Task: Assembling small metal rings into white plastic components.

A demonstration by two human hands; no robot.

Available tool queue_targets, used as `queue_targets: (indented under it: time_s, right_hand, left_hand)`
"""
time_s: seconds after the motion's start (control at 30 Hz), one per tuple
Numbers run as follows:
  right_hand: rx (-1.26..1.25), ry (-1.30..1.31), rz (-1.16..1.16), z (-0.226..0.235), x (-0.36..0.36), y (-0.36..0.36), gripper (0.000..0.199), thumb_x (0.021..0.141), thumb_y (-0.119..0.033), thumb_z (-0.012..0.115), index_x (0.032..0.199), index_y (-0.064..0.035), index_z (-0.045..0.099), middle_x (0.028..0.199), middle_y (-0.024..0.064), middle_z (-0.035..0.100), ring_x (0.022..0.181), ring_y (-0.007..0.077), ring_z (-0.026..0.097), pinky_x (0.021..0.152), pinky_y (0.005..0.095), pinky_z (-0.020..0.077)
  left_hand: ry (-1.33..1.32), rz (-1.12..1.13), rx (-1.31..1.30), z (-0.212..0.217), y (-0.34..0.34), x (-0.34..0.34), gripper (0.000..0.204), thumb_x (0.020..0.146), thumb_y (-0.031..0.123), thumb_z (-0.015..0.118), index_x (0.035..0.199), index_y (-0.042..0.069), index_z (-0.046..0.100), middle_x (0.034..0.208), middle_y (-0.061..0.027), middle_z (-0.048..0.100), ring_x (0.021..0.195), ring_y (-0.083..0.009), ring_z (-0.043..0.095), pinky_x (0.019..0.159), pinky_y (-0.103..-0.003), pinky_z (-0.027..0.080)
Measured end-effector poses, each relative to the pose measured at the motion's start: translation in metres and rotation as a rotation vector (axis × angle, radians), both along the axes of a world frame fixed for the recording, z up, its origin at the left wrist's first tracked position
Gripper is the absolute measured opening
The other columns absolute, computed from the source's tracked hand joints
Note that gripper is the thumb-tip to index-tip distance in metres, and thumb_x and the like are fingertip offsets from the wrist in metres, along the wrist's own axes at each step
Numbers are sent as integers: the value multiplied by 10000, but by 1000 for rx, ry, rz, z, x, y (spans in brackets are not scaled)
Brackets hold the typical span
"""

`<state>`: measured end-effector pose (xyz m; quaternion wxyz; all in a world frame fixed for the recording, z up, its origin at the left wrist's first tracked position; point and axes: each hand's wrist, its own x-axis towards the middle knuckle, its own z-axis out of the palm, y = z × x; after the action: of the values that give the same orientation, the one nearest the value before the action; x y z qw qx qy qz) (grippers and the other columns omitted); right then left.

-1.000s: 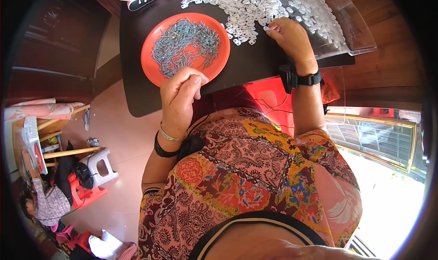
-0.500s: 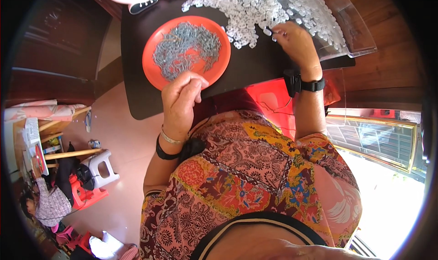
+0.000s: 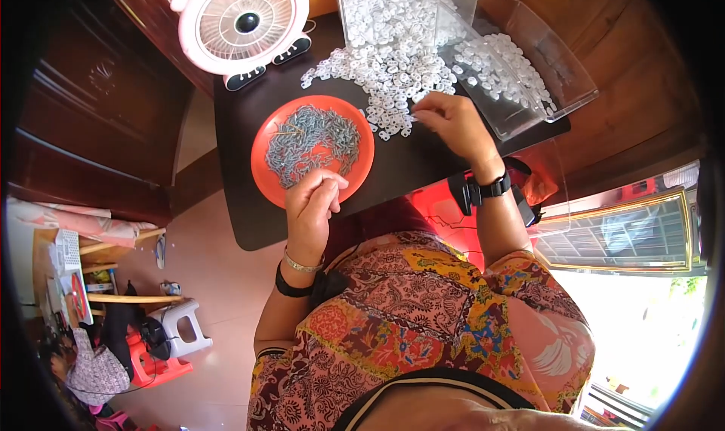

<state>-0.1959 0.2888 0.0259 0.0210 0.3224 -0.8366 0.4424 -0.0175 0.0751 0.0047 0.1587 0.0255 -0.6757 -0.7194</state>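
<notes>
At plate edge (image 3: 273, 188), left grip (image 3: 310, 199) curled closed; white pieces (image 3: 399, 74) just beside right grip (image 3: 458, 129), closure unclear.

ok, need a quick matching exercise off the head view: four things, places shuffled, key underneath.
Things
1. grey metal pieces
2. fan
3. left hand
4. right hand

Places
A. at the near edge of the loose white pieces
B. at the far left of the dark table
C. inside the orange-red plate
D. at the plate's near rim, fingers curled

Pairs: 1-C, 2-B, 3-D, 4-A
</notes>
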Motion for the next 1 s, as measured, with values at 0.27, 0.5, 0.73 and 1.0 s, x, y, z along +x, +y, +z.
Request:
queue_targets:
  time_s: [0.27, 0.5, 0.73, 1.0]
  right_hand:
    - [-417, -354, 509, 13, 84, -81, 35, 861, 18, 614, 894, 15, 623, 799, 41, 644, 718, 75, 610, 643, 220, 497]
    - [-402, 42, 469, 7, 94, -99, 26, 794, -6, 645, 804, -12, 622, 728, 95, 631, 631, 225, 652, 565, 312, 507]
    - [-135, 141, 662, 25, 72, -97, 116, 767, 1, 676, 878, -27, 652, 804, 83, 627, 763, 229, 634, 652, 308, 492]
    - [219, 414, 514, 1, 46, -105, 154, 764, -139, 651, 901, -69, 658, 828, 98, 598, 783, 299, 599, 666, 399, 479]
  left_hand:
    - [56, 66, -41, 2, 5, -1, 209, 939, 200, 434, 890, 26, 538, 642, -5, 500, 576, -66, 467, 504, -192, 335]
    - [83, 160, 106, -4, -2, 12, 188, 926, 184, 463, 819, 34, 504, 648, -5, 506, 573, -49, 428, 515, -193, 323]
    - [92, 172, 163, -2, -15, 17, 157, 892, 115, 460, 775, 19, 499, 616, -20, 496, 541, -66, 428, 502, -202, 333]
    - [54, 237, 179, -3, -29, 27, 125, 868, 98, 446, 775, 26, 487, 616, -22, 461, 546, -88, 413, 523, -227, 351]
